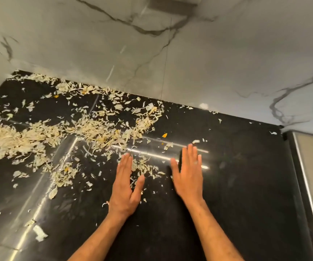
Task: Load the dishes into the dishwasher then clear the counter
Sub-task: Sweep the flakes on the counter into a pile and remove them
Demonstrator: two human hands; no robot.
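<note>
I'm in a kitchen: a glossy black stone counter (236,185) strewn with pale vegetable peelings (95,129), a veined marble backsplash (208,63) behind, a steel appliance edge (310,185) beside it

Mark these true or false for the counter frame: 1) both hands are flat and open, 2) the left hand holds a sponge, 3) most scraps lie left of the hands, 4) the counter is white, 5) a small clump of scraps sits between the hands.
1) True: the left hand and right hand both show straight fingers.
2) False: the left hand holds nothing.
3) True: the big scraps pile is far left.
4) False: the counter is black; the wall is pale marble.
5) True: a small clump lies there, beside the left hand's fingers.
</note>
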